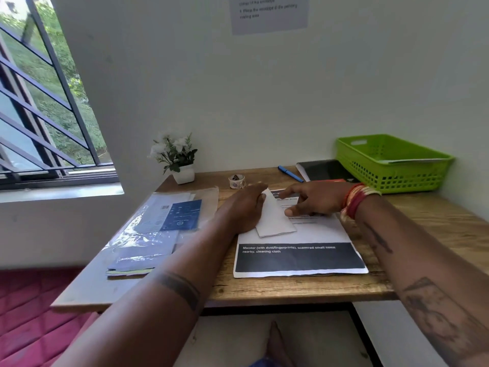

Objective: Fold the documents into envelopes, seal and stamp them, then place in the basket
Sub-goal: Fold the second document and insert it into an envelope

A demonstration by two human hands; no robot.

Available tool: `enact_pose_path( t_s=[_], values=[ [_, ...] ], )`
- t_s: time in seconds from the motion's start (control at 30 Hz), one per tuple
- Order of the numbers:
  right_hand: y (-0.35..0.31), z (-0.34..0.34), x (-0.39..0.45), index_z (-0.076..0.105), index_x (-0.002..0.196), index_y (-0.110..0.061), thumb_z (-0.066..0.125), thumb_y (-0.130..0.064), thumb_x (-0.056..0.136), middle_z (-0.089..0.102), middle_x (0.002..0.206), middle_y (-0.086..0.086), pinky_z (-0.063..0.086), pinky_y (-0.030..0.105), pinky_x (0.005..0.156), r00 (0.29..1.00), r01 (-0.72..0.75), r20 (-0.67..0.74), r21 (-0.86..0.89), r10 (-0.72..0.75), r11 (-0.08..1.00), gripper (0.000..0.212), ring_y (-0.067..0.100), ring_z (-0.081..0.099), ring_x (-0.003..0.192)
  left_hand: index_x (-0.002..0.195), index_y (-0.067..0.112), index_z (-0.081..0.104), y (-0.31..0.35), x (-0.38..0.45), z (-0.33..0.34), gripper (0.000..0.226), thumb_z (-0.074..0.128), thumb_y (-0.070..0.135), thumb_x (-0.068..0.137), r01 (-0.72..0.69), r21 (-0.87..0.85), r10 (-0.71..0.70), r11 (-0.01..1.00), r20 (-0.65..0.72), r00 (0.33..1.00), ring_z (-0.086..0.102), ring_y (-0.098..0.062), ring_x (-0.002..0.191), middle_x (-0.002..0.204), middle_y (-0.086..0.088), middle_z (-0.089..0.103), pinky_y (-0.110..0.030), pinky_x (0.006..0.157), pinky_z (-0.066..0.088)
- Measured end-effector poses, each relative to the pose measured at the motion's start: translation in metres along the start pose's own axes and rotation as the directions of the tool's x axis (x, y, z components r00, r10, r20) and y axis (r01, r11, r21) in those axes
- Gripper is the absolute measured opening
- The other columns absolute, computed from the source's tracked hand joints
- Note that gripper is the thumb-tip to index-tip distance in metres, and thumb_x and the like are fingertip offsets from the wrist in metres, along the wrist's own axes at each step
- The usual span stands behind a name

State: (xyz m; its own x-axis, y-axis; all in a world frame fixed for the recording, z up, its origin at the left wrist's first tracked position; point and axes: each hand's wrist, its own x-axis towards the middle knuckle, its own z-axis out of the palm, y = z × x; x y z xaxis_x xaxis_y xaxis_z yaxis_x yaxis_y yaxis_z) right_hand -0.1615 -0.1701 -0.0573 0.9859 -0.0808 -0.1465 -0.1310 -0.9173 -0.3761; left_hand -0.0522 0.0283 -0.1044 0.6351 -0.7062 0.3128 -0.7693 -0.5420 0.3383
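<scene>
A white envelope [274,219] lies on top of a printed document [299,256] with a black band, in the middle of the wooden table [291,290]. My left hand [244,207] lies flat on the envelope's left edge and presses it down. My right hand [315,198] reaches over the envelope's right side with spread, straight fingers, thumb tip on the paper. A roll of stamps [236,180] stands just behind the hands. The green basket [391,164] sits at the back right corner with a sheet inside.
A clear plastic pack of envelopes with a blue label [169,221] lies at the left. A small potted white flower [177,157], a blue pen [290,174] and a black notebook [325,170] stand along the back wall. A barred window is at far left.
</scene>
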Motion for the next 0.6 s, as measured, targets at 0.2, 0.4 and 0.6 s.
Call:
enact_pose_path(
  t_s=[0.2, 0.4, 0.6],
  values=[
    [-0.034, 0.013, -0.014, 0.056, 0.127, -0.036, 0.058, -0.052, 0.096, 0.052, 0.098, -0.02, 0.037, 0.023, 0.085, 0.986, 0.041, -0.162, -0.035, -0.046, 0.999, 0.035, 0.003, 0.053, 0.088, 0.122, 0.02, 0.068, 0.01, -0.031, -0.031, 0.031, 0.043, 0.028, 0.106, -0.095, 0.041, 0.102, 0.995, -0.234, 0.967, 0.066, -0.024, 0.106, 0.118, -0.002, 0.072, -0.027, 0.074, 0.04],
    [-0.113, 0.041, -0.015, 0.061, 0.125, -0.031, 0.066, -0.047, 0.092, 0.062, 0.106, -0.007, 0.045, 0.031, 0.084, 0.959, 0.247, -0.147, 0.011, -0.243, 0.969, 0.037, 0.01, 0.058, 0.093, 0.102, 0.021, 0.072, -0.023, -0.083, -0.074, 0.024, 0.048, 0.027, 0.1, -0.047, 0.058, 0.065, 0.997, -0.367, 0.928, 0.07, -0.02, 0.083, 0.09, 0.002, 0.076, -0.034, 0.074, 0.054],
    [-0.193, 0.094, -0.01, 0.061, 0.125, -0.029, 0.074, -0.051, 0.084, 0.06, 0.103, -0.01, 0.047, 0.025, 0.076, 0.885, 0.439, -0.159, -0.029, -0.438, 0.898, 0.049, 0.009, 0.059, 0.091, 0.099, 0.026, 0.07, -0.089, -0.156, -0.098, 0.029, 0.043, 0.037, 0.095, 0.161, -0.033, -0.157, 0.986, -0.473, 0.867, 0.07, -0.022, 0.076, 0.074, 0.005, 0.072, -0.036, 0.071, 0.055]
  ],
)
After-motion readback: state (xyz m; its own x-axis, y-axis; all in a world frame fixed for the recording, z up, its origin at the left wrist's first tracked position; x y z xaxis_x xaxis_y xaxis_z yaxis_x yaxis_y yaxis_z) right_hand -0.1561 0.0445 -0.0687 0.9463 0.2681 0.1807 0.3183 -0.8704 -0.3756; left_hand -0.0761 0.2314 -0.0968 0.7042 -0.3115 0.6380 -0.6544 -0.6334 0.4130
